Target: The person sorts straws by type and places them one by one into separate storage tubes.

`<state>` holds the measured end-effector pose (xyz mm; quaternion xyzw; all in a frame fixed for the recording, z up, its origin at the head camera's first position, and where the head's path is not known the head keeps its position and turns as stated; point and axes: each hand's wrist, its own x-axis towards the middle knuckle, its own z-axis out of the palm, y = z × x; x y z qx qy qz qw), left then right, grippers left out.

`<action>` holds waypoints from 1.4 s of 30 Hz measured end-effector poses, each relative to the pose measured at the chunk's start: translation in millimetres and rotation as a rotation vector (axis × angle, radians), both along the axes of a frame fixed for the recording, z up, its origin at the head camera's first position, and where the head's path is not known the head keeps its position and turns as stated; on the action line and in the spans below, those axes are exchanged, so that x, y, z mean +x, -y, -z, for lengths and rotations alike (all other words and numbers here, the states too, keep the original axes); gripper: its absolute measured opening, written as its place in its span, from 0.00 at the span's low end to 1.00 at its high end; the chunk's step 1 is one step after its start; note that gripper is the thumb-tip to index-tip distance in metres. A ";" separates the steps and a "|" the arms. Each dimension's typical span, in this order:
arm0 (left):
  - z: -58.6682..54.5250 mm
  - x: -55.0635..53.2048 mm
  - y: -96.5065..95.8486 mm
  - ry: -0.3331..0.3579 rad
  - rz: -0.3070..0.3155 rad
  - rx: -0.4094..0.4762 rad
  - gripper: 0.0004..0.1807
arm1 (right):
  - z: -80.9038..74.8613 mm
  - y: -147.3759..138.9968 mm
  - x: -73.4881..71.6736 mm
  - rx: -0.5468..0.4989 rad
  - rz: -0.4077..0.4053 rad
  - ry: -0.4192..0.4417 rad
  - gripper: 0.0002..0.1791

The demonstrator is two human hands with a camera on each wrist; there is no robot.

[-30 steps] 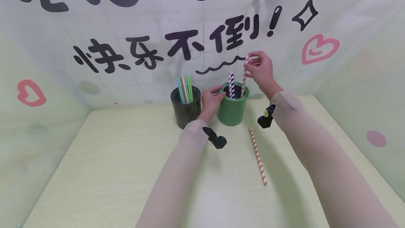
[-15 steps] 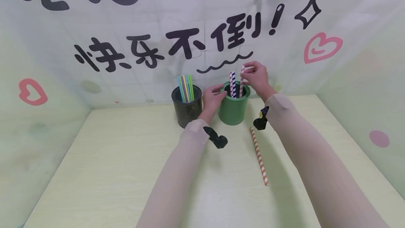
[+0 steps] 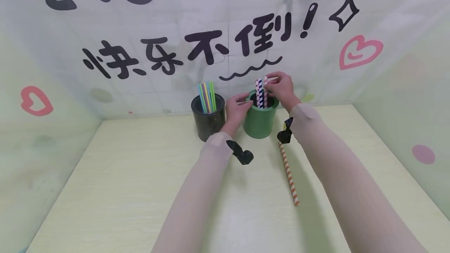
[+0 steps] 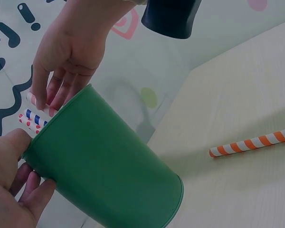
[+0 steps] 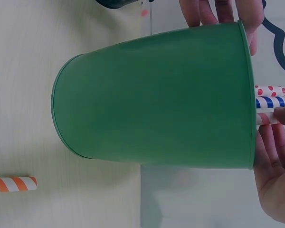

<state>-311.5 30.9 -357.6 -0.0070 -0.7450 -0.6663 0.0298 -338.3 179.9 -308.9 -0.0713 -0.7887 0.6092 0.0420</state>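
Observation:
My left hand (image 3: 236, 109) holds the green cup (image 3: 259, 124) at its left side, with the thumb at the rim. The cup stands upright on the table. At its mouth, my right hand (image 3: 283, 89) pinches a pink-and-white striped paper straw (image 5: 264, 118), whose lower end is hidden inside the cup. Beside that straw, a blue-striped paper straw (image 5: 271, 102) and a red-dotted one (image 5: 270, 90) lean in the same cup. An orange-and-white striped paper straw (image 3: 290, 175) lies on the table, in front of the cup and to its right.
Left of the green cup stands a black cup (image 3: 209, 127) with several thin coloured straws (image 3: 206, 97) in it. A printed wall sheet (image 3: 158, 18) hangs behind the pale table (image 3: 140, 182), and side walls flank it.
My right hand has moved down and left with the pink-striped straw, which now sits lower in the green cup, beside the other straws. My left hand stays on the cup.

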 end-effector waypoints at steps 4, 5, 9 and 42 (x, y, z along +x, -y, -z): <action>0.8 -0.6 -0.1 0.005 -0.002 0.001 0.18 | 1.1 0.9 -0.7 -0.001 0.004 0.008 0.20; 0.9 -1.0 -0.1 0.008 -0.001 0.001 0.18 | 1.6 0.9 -0.9 0.000 0.003 0.008 0.20; 0.7 -0.9 -0.1 0.012 -0.003 0.003 0.18 | 3.4 1.2 -1.6 0.004 0.000 0.006 0.20; 0.0 0.7 -2.5 -0.017 -0.030 -0.015 0.17 | 26.6 -46.2 47.4 0.064 -0.093 0.037 0.21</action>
